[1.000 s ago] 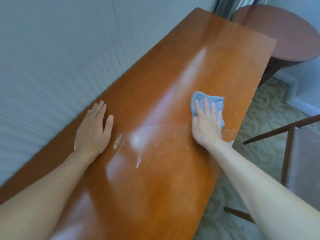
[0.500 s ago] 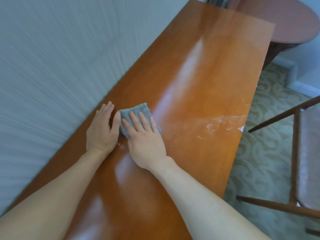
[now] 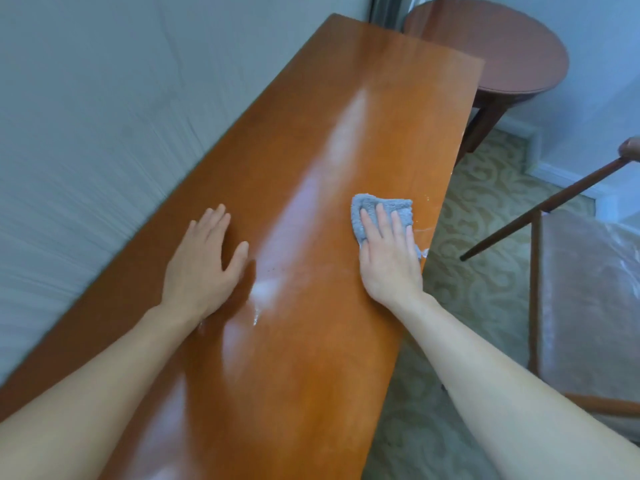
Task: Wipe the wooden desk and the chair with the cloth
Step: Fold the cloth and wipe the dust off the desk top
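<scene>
A long, narrow wooden bench [image 3: 311,168] with a glossy orange-brown top runs from the lower left of the view up to the upper right, its long axis parallel to the pale wall [image 3: 121,98] along its left side. A folded grey cloth [image 3: 367,213] lies flat near the bench's right edge, about halfway along its length. The right hand [image 3: 388,258] presses on the cloth with straight fingers [image 3: 381,220] pointing away from the person, so its near half is covered. The left hand [image 3: 204,268] rests palm down on bare wood near the wall side, fingers relaxed and straight, thumb spread, holding nothing. Small wet streaks shine between the 2 hands.

Compared with 0.5 seconds ago, the cloth and right hand have moved from beside the left hand across to the right edge. The left hand has stayed put.

A wooden chair [image 3: 533,220] stands on patterned carpet [image 3: 485,271] to the right, and a round side table [image 3: 491,46] sits beyond the bench's far end.
</scene>
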The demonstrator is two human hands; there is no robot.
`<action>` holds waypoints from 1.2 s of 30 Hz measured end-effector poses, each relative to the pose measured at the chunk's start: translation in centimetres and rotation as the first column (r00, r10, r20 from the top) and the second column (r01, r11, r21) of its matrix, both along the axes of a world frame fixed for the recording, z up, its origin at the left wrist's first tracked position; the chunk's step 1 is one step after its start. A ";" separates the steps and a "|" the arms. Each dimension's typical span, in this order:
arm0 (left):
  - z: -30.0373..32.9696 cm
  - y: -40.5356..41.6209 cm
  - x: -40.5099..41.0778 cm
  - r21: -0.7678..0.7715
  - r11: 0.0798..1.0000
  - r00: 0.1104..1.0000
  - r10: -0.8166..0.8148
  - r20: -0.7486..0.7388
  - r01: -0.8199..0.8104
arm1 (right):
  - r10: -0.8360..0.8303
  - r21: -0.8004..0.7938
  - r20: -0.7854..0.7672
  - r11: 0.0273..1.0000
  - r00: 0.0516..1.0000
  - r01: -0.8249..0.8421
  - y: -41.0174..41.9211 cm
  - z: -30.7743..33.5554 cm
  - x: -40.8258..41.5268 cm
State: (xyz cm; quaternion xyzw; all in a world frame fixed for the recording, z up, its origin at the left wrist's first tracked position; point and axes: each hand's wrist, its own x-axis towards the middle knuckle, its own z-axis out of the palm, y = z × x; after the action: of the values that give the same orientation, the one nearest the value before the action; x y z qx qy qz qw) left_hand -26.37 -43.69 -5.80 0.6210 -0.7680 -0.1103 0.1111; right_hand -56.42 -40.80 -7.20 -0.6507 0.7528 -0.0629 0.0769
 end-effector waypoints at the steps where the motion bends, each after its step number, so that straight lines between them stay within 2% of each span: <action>1: -0.2 0.3 -0.8 0.016 0.999 0.999 -0.046 0.002 0.046 | -0.029 0.001 -0.003 1.000 1.000 0.029 0.2 0.0 -1.1; 6: -1.1 1.4 -1.2 0.025 0.998 0.998 -0.057 -0.009 0.057 | -0.178 0.011 0.027 0.984 0.984 0.178 -1.2 0.0 -5.0; 9: -1.1 1.3 -1.4 0.022 0.998 0.998 -0.053 -0.019 0.054 | -0.274 0.059 0.056 0.961 0.960 0.271 -2.6 0.2 -4.8; 11: -1.1 1.2 -1.5 0.020 0.999 0.998 -0.043 -0.034 0.043 | -0.270 0.075 0.009 0.960 0.963 0.268 -3.0 0.3 -3.6; 14: -1.0 1.4 -1.5 0.025 0.999 0.998 -0.033 -0.058 0.034 | -0.065 0.050 -0.064 0.996 0.996 0.068 -1.6 0.3 0.4; 19: -1.4 1.0 -1.4 0.021 0.999 0.990 -0.035 -0.134 0.038 | 0.281 0.017 0.091 0.959 0.955 -0.284 4.0 0.5 13.4; 22: -1.3 0.8 -1.3 0.044 0.999 0.987 -0.018 -0.162 0.026 | 0.360 0.035 0.113 0.930 0.926 -0.366 5.7 0.9 16.6; 25: -1.3 1.0 -1.4 0.030 0.999 0.989 -0.033 -0.143 0.038 | 0.414 -0.007 0.094 0.909 0.905 -0.416 5.3 0.4 13.9; 27: -1.4 1.1 -1.4 0.022 0.999 0.993 -0.035 -0.116 0.037 | 0.357 -0.024 0.077 0.934 0.931 -0.356 3.9 -0.3 10.5; 31: -1.6 1.3 -1.2 0.032 0.999 0.997 -0.017 -0.076 0.020 | 0.129 -0.018 -0.015 0.991 0.992 -0.129 0.0 -0.8 1.1; 36: -1.5 1.3 -1.3 0.022 1.000 0.996 -0.002 -0.085 0.004 | -0.066 0.082 0.047 0.995 0.997 0.062 -6.1 0.3 -8.6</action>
State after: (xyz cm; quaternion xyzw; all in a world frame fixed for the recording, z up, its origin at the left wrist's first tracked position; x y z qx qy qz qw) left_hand -27.72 -42.36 -7.34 0.6159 -0.7621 -0.1455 0.1366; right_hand -65.05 -46.93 -6.94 -0.6206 0.7732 -0.0510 0.1199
